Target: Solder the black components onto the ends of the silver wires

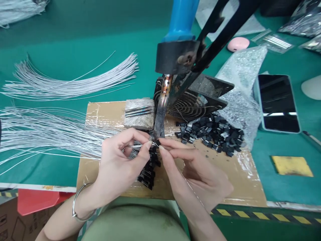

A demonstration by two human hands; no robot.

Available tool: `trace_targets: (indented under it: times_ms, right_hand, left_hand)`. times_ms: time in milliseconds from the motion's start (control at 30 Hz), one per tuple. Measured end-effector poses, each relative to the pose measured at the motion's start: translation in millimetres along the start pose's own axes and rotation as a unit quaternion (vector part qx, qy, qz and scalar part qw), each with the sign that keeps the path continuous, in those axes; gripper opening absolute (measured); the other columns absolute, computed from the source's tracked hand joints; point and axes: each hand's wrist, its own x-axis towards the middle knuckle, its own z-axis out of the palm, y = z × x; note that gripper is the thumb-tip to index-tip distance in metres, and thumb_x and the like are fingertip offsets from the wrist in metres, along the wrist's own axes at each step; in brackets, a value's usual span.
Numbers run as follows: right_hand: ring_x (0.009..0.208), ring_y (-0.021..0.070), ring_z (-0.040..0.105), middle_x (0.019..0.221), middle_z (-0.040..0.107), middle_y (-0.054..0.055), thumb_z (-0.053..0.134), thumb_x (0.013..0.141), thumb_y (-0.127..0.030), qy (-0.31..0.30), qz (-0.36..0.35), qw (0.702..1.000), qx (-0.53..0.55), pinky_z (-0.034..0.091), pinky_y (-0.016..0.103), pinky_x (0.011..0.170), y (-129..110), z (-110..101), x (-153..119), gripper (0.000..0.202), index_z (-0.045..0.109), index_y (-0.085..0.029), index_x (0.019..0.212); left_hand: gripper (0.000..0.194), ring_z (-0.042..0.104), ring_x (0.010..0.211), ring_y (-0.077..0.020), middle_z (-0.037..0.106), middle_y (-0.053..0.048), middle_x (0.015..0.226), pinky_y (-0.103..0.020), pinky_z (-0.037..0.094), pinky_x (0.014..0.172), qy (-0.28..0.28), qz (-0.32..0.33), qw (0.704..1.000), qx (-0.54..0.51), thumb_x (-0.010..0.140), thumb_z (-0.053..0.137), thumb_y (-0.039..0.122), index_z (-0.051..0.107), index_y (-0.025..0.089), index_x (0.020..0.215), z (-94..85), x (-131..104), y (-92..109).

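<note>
At a green desk [75,20], right up against the front edge, a person's two bare hands meet over a brown cardboard sheet [245,187], beneath the tip of a blue-handled soldering iron [183,20] clamped on a black stand [228,30]. A small black piece [157,143] sits between the fingertips of both hands, just under the iron's tip. The left hand [120,167] pinches a slim pale length [136,146], which points toward that piece. The right hand [198,174] has its index and thumb tips close together at the piece's right side; I cannot tell whether they close on it. A thin silvery strand [193,191] runs along that hand. Just below the fingers lies a row of black pieces [147,174]; white wires [50,130] stretch from the left hand toward the desk's left edge. Beyond the right hand are a heap of loose black pieces [213,132] and, toward the desk's right edge, a phone [278,102] and a yellow sponge [292,165].
</note>
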Motion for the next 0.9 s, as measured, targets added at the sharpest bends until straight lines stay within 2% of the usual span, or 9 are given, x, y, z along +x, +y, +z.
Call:
trace_targets:
  times_ms: [333,767,900]
  right_hand:
    - [0.094,0.0196,0.083,0.103,0.085,0.000,0.078,0.084,-0.001,0.004,0.000,1.000,-0.003,0.066,0.028,0.085,1.7,0.5,-1.2,0.024,0.075,-0.024,0.091]
    - [0.088,0.0230,0.084,0.101,0.086,0.001,0.080,0.084,-0.004,0.009,-0.022,0.999,-0.039,0.068,0.032,0.077,0.9,0.5,0.4,0.026,0.076,-0.027,0.095]
    - [0.080,0.0221,0.084,0.098,0.086,0.000,0.080,0.085,-0.007,0.014,-0.029,0.998,-0.057,0.069,0.031,0.071,0.0,0.6,0.7,0.024,0.076,-0.028,0.094]
  left_hand:
    - [0.011,0.058,0.061,-0.0121,0.077,-0.004,0.082,-0.024,0.032,0.046,0.000,-0.008,1.000,0.009,0.085,0.072,0.016,0.071,0.018,0.074,2.5,1.9,1.0]
    - [0.011,0.058,0.065,-0.0125,0.076,-0.004,0.084,-0.024,0.034,0.049,0.001,0.004,1.000,0.008,0.087,0.072,0.016,0.071,0.018,0.076,1.1,-0.8,1.1]
    - [0.011,0.060,0.066,-0.0130,0.077,-0.004,0.085,-0.024,0.035,0.049,-0.001,0.006,1.000,0.010,0.086,0.072,0.015,0.071,0.018,0.076,0.6,-0.9,-0.2]
